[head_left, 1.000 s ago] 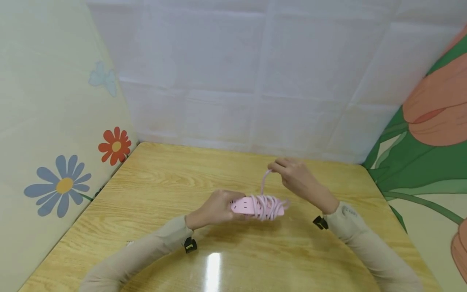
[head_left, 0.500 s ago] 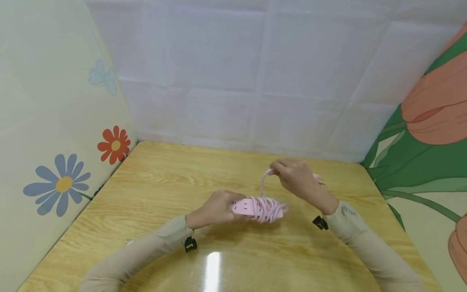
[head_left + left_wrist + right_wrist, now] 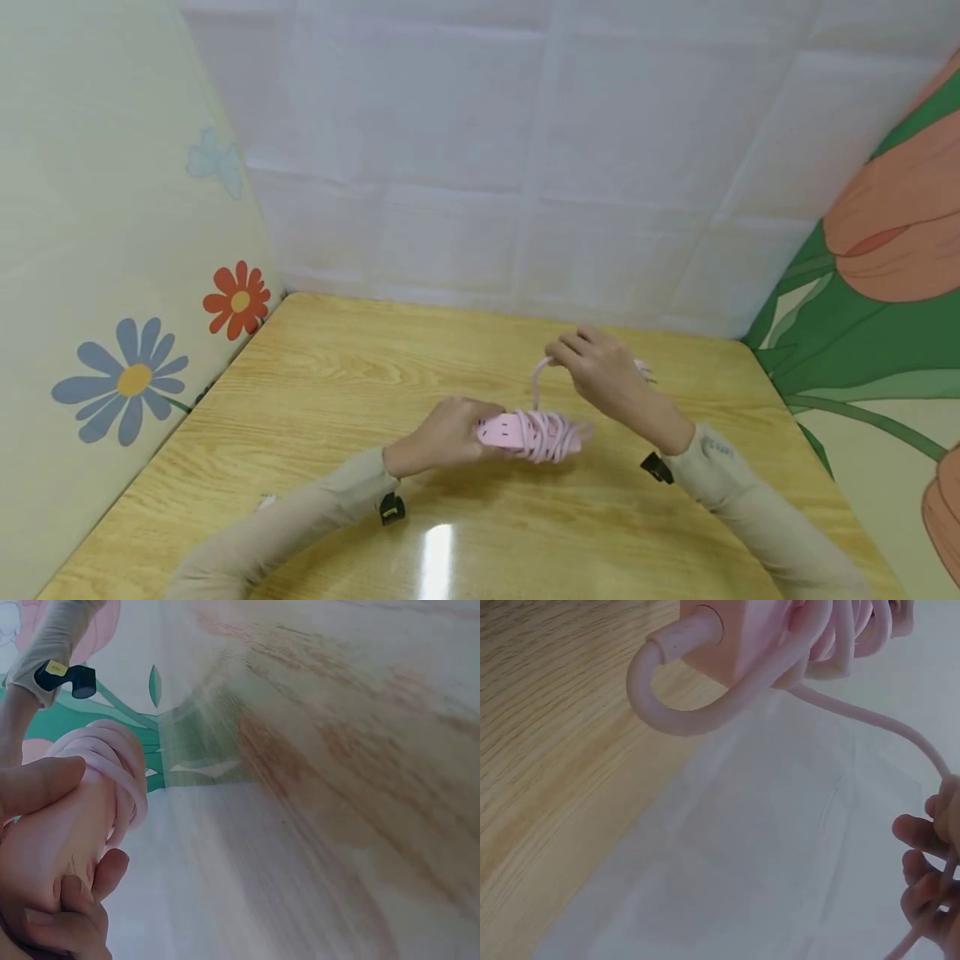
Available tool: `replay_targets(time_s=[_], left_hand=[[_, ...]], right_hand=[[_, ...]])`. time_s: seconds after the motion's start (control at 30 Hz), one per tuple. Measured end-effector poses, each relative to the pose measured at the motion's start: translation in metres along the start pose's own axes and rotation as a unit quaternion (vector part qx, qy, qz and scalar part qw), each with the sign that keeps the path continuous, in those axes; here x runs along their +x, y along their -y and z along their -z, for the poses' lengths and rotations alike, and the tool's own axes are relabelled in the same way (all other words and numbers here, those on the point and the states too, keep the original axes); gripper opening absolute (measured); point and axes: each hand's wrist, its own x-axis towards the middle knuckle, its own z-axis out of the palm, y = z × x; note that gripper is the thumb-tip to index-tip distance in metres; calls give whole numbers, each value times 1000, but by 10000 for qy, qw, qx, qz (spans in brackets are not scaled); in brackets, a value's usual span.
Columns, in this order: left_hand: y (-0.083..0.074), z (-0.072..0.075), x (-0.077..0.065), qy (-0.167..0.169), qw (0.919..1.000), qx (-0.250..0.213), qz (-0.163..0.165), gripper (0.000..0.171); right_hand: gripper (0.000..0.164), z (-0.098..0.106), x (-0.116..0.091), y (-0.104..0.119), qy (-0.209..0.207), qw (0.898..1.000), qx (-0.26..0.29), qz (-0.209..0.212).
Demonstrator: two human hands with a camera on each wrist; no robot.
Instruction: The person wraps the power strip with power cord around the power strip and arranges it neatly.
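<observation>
A pink power strip [image 3: 501, 431] is held off the table, its cord [image 3: 551, 433] wound in several loops round the right-hand part. My left hand [image 3: 447, 433] grips the strip's left end, thumb on one face and fingers underneath in the left wrist view. Up and to the right, my right hand [image 3: 600, 367] pinches the cord's loose length, which runs in an arc from the loops to the fingers. Behind that hand the plug [image 3: 643, 370] shows, its prongs pointing right. In the right wrist view the cord leaves the strip's end through a thick sleeve [image 3: 686, 634] and bends back.
The wood-grain table [image 3: 352, 358] lies beneath both hands. A white sheet [image 3: 405, 150] hangs at the back, with flower-printed panels on both sides. A small white object [image 3: 267, 501], too small to make out, lies beside the left sleeve.
The right hand has come slightly down and left with the cord. The plug, hidden a second ago, now shows behind that hand. The strip has sunk a little in the left hand's grip.
</observation>
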Motion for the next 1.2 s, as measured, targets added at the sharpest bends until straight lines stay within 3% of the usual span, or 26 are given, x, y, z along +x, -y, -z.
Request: replay_targets(time_s=[0.1, 0.2, 0.4, 0.63, 0.8, 0.87, 1.0, 1.2], left_hand=[[0, 0, -1, 3, 10000, -6, 31, 42], [1, 2, -1, -39, 9999, 3, 93, 36], [3, 8, 2, -280, 9988, 208, 344, 31], [2, 11, 3, -286, 9984, 217, 426, 29], [4, 11, 5, -313, 9976, -115, 601, 34], [6, 11, 6, -366, 9966, -174, 717, 38], [9, 11, 7, -482, 9950, -208, 851, 37], [10, 12, 8, -670, 9911, -420, 1069, 39]], right_hand=[[36, -1, 1, 4, -189, 9998, -30, -63], [42, 0, 3, 9, -300, 9995, 94, -76], [38, 7, 7, 20, -440, 9985, 310, 5], [37, 10, 8, 24, -398, 9974, 591, -66], [13, 12, 6, 26, -248, 9953, 922, -148], [4, 14, 6, 28, -144, 9922, 1214, -237], [16, 18, 4, 33, 117, 9823, 1830, -382], [11, 22, 1, 39, 295, 9736, 2219, -455]])
